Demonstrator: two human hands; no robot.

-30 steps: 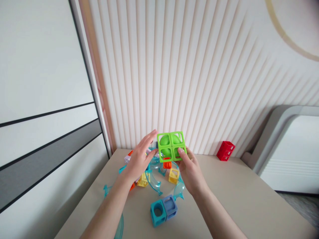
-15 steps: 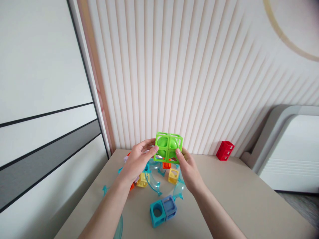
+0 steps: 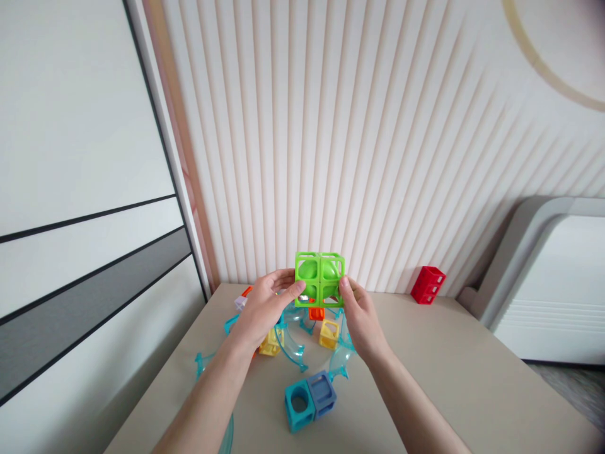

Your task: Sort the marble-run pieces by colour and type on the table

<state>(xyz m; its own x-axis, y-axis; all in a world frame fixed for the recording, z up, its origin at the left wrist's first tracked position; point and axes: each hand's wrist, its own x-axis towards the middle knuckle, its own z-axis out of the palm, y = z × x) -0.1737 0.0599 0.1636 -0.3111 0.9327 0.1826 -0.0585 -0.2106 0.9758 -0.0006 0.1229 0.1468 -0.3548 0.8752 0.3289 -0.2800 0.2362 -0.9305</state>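
Note:
A bright green block of joined, open-sided cubes (image 3: 320,280) is held up above the table between my two hands. My left hand (image 3: 269,302) grips its left side, thumb on the front edge and fingers behind. On the right side, my right hand (image 3: 362,315) pinches the block with the thumb at its edge. Below lie clear blue curved track pieces (image 3: 293,348), a yellow cube (image 3: 329,334) and an orange cube (image 3: 316,313). Nearer to me sits a joined pair, a teal cube with a round hole (image 3: 299,403) and a blue-violet cube (image 3: 322,392).
A red block stack (image 3: 428,285) stands at the back right by the ribbed wall (image 3: 331,126). The beige table (image 3: 449,366) has a white cabinet (image 3: 85,353) at its left. A grey-white rounded panel (image 3: 558,277) rises beyond its right edge.
The green block has turned slightly to face me more squarely. My right thumb has slid outward from its front to its right edge.

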